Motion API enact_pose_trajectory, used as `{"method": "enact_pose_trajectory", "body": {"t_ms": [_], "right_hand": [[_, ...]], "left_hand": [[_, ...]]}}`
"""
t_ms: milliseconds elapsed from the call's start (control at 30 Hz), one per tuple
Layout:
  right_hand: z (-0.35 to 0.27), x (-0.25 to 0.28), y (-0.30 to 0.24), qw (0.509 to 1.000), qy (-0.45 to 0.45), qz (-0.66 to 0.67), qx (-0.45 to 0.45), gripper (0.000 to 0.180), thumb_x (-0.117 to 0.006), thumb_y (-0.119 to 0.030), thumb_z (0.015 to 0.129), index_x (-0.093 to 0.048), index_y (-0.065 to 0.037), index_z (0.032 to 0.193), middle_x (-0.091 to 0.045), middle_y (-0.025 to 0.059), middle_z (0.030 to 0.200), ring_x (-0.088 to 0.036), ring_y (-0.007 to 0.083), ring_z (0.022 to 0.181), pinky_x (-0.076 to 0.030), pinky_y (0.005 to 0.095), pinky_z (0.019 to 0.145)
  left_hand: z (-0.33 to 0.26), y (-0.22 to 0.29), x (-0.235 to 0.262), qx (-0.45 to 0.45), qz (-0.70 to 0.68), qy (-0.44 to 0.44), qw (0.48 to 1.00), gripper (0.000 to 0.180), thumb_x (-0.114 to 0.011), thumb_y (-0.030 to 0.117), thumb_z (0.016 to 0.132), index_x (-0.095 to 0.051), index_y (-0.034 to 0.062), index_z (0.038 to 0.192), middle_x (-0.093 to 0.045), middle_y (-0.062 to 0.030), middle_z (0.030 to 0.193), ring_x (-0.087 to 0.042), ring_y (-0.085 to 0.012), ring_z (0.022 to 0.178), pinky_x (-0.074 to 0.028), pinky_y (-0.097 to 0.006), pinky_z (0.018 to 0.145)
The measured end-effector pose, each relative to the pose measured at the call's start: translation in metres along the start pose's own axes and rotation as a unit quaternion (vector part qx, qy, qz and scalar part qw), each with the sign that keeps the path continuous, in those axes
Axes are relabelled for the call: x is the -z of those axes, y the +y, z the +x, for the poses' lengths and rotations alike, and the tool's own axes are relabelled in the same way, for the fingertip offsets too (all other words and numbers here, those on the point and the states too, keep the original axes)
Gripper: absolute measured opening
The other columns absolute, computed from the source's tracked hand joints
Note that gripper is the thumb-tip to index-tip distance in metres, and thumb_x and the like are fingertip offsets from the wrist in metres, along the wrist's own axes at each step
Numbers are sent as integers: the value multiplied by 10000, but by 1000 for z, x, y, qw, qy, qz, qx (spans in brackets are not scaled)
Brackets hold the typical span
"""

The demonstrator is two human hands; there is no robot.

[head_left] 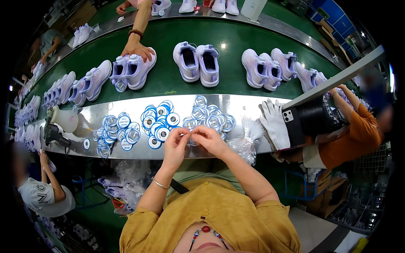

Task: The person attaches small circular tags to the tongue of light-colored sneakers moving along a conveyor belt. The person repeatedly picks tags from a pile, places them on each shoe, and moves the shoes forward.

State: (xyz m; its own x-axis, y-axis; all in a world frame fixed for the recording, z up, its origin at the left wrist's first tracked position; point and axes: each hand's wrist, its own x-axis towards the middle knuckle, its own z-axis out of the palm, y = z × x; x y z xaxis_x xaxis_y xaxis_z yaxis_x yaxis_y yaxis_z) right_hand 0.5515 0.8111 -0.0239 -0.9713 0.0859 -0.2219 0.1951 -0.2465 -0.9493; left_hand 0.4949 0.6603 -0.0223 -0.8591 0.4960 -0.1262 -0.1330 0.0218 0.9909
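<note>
My left hand [175, 145] and my right hand [210, 141] come close together over the near edge of the metal ledge, thumbs and fingertips pinched. What they hold between them is too small to make out. Just beyond my fingers lies a pile of round tags, white and grey with blue rims [214, 122]. A second pile of blue-rimmed round tags [156, 122] spreads by my left fingertips, and a third heap [110, 131] is farther left. Right of my right hand sits a clear plastic bag with a bunch of thin strands [248, 141].
Pale lilac sneakers [197, 64] line the green conveyor [230, 63]. Across it, a person's hand [139, 49] rests on one pair. White gloves [275, 122] and a phone [288, 116] lie right on the ledge [236, 103]; a tagging gun [55, 134] lies left. Co-workers flank me.
</note>
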Motion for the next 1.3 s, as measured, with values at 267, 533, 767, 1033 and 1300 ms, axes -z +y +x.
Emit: {"method": "enact_pose_trajectory", "body": {"t_ms": [267,533,767,1033,1300], "right_hand": [[17,-13,-1,989,50,-139,0,173,-630,-138,848,-616,29,804,-570,19,632,-487,69,582,-401,250,533],[24,-14,5,987,79,-142,8,181,-648,-139,830,-596,24,772,-545,24,596,-461,77,550,-385,261,514],[37,-21,-2,984,84,-156,25,183,-644,-152,831,-611,24,790,-534,32,577,-451,79,538,-370,268,502],[59,-39,-14,973,98,-204,33,178,-622,-166,820,-635,12,817,-567,115,567,-518,175,493,-395,305,494],[81,-46,-15,956,109,-262,77,179,-623,-154,823,-631,22,790,-547,73,540,-479,103,498,-377,286,473]], "left_hand": [[48,2,45,-172,436,91,879,233,-710,96,758,-619,-2,949,-547,-141,999,-508,-305,923,-422,-377,799],[67,-1,48,-144,533,91,829,291,-769,101,698,-608,10,923,-555,-118,921,-516,-275,890,-431,-352,776],[69,-3,64,-53,334,69,939,189,-693,52,774,-589,6,925,-598,-125,744,-597,-265,653,-475,-337,604],[66,7,67,-75,319,94,940,127,-715,64,768,-630,-4,833,-630,-107,707,-597,-195,605,-478,-295,581],[63,20,71,-48,284,87,954,150,-733,65,760,-647,-44,816,-610,-101,705,-583,-159,590,-461,-271,542]]}}
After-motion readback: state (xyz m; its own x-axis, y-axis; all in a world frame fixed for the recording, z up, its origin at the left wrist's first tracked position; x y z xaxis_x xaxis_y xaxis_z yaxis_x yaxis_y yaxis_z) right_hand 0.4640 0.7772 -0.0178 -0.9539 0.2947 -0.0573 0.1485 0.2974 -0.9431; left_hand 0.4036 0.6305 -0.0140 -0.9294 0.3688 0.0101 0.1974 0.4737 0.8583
